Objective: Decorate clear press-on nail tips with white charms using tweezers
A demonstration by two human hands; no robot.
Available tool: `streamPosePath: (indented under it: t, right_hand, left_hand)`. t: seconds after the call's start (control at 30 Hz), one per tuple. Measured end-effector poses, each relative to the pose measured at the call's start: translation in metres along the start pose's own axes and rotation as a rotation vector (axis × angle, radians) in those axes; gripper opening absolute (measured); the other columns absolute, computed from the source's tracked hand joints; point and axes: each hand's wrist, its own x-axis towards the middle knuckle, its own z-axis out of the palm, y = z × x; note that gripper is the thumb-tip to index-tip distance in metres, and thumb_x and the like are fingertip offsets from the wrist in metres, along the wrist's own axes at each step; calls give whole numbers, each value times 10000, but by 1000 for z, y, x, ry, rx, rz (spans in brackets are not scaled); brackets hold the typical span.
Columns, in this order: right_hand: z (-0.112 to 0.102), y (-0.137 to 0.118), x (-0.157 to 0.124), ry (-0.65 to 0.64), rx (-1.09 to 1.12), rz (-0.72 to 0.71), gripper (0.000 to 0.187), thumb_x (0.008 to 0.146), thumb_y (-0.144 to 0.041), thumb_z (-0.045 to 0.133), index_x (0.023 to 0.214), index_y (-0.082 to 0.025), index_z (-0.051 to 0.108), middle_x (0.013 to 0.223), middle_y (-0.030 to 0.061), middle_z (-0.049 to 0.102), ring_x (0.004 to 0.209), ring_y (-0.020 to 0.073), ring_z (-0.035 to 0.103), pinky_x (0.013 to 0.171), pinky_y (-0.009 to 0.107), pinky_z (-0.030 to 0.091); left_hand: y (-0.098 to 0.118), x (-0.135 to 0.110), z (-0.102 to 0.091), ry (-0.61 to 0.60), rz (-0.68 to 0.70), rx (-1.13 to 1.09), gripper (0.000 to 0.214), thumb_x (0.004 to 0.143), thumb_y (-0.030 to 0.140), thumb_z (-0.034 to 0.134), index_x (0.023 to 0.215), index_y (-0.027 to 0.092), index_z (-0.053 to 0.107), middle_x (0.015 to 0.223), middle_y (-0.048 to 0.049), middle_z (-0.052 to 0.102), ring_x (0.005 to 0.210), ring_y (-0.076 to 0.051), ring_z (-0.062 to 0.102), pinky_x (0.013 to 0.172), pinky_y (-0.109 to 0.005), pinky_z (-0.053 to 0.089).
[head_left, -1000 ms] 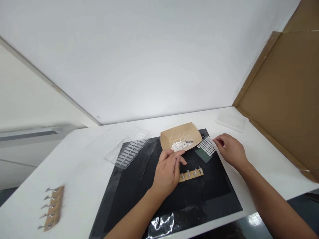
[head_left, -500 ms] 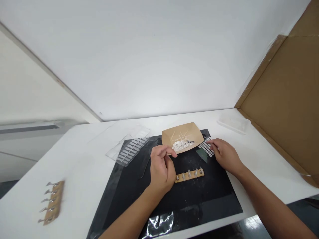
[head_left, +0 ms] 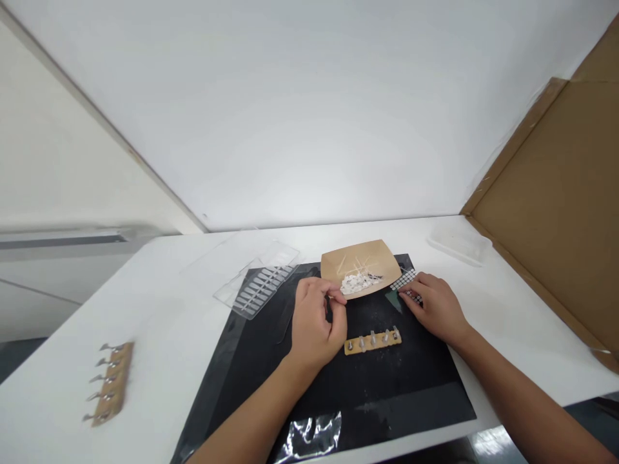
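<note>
My left hand point(head_left: 316, 319) is closed in a pinch over the black mat point(head_left: 411, 393), just in front of the brown paper tray point(head_left: 367, 252). Whatever lies between thumb and index finger is too small or hidden to name. My right hand point(head_left: 439, 308) pinches at the edge of a sheet of white round dots point(head_left: 403, 279), where a dark green triangular piece point(head_left: 394, 301) shows beside it. The fingers hide what they grip there. Close by the left hand, a wooden strip point(head_left: 373, 340) bears several small clear nail tips on metal stands.
White scraps point(head_left: 360, 281) and thin sticks lie in the tray. Clear plastic sheets with pale nail shapes point(head_left: 264, 287) overlap the mat's back left. Another strip with several metal clips point(head_left: 113, 385) stands at left. A clear box point(head_left: 459, 245) and cardboard wall point(head_left: 551, 187) are at right.
My right fingertips have come down from the middle of the dotted sheet to its edge by the green piece. My left thumb and index finger have closed together. The view has shifted slightly.
</note>
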Motion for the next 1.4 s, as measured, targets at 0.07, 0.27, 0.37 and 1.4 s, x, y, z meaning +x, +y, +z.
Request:
streamPosePath:
  t: [0.07,0.27,0.37,1.4]
  right_hand:
    - [-2,0,1,18,38,15,156,1035,-312,623,1026,-252,766,997,50,716,944,232,666,838,346,490]
    - [4,-6,4,32,31,20,188,1031,-384,653,1110,-238,742,1077,63,718,1051,247,669,898,349,523]
    - [11,-10,6,24,-15,59,258,1003,-422,702,1163,-223,734,1098,75,711,1063,258,669,893,357,533]
    - [2,-24,24,-109,-287,56,202,1072,-308,602,905,-236,690,1015,34,716,973,202,680,663,296,412]
  left_hand:
    - [2,-1,0,-3,18,-15,232,853,16,564,958,222,574,861,-30,623,850,-223,591,683,-335,483]
    - [7,1,-3,-7,48,-17,239,852,9,558,949,227,564,833,-29,649,873,-234,563,697,-336,481]
    - [9,1,-4,-12,43,-13,253,853,4,550,967,228,573,823,-24,662,878,-233,559,697,-329,484]
    - [8,-4,1,-55,-16,-12,251,829,10,552,938,236,569,848,-42,645,874,-235,563,728,-360,523]
